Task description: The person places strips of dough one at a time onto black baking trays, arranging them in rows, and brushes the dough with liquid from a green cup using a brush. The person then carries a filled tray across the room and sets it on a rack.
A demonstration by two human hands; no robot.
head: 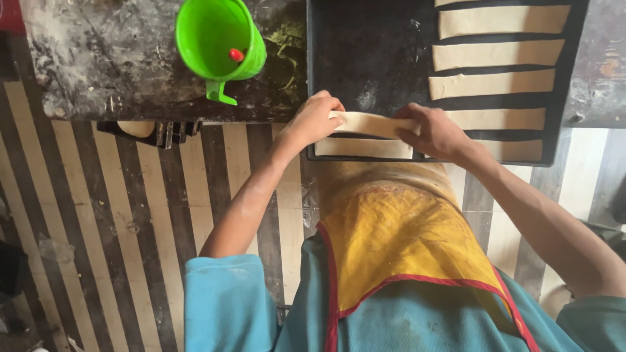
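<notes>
Left hand (312, 120): closed over the left end of a pale dough strip (372, 122), fingers curled on top, thumb side hidden. Right hand (435, 132): closed over the right end of the same strip, fingers wrapped across it. Strip stretched level between both hands, above the near left part of a dark baking tray (365, 58), just over the tray's front rim.

Directly beneath and slightly nearer: a second dough strip (362, 148), flat on the tray along the front edge. Whether the held strip touches the tray or the strip below: cannot tell.

On the right half of the tray: a column of laid strips (499, 53), roughly parallel, long sides running left to right, narrow dark gaps between. Left half of the tray bare, with faint flour marks.

Left of the tray, on a dark, flour-dusted worktop (98, 65): a green plastic cup (218, 39), handle toward the viewer, a small red object inside. Well apart from both hands.

Below the hands: a yellow apron (398, 241) with red edging, over a blue shirt (228, 306). Underfoot: a striped floor (130, 215) in dark and cream bands.
</notes>
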